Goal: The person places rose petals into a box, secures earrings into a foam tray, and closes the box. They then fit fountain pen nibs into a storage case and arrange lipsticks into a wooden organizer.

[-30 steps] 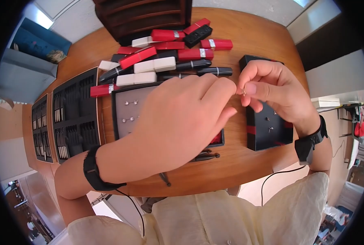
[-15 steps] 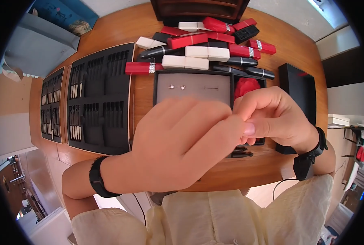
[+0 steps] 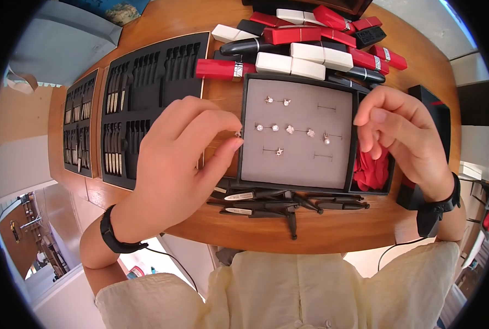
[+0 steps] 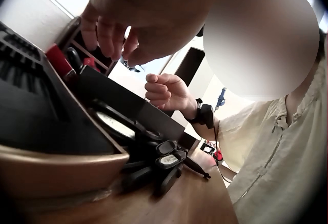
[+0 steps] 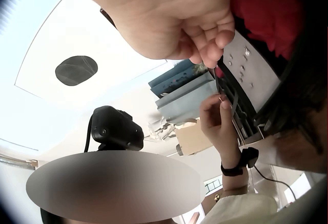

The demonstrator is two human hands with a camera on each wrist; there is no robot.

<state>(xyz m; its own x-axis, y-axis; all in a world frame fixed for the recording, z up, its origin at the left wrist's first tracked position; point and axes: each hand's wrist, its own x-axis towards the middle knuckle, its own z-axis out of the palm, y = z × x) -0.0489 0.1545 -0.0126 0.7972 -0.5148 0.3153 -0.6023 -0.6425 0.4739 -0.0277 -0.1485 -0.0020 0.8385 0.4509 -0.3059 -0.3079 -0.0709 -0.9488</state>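
Left hand (image 3: 181,153) has thumb and index clamped on a tiny shiny stud (image 3: 238,134), right by the left edge of the grey-padded box (image 3: 293,178). Right hand (image 3: 406,134)'s kinda loosely curled near the red flower (image 3: 371,171), can't tell if its fingertips touch.

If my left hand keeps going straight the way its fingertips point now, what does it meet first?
Probably the left rim of the grey-padded black box, just beyond the fingertips of your left hand. Height is unclear, though; it might pass over the rim.
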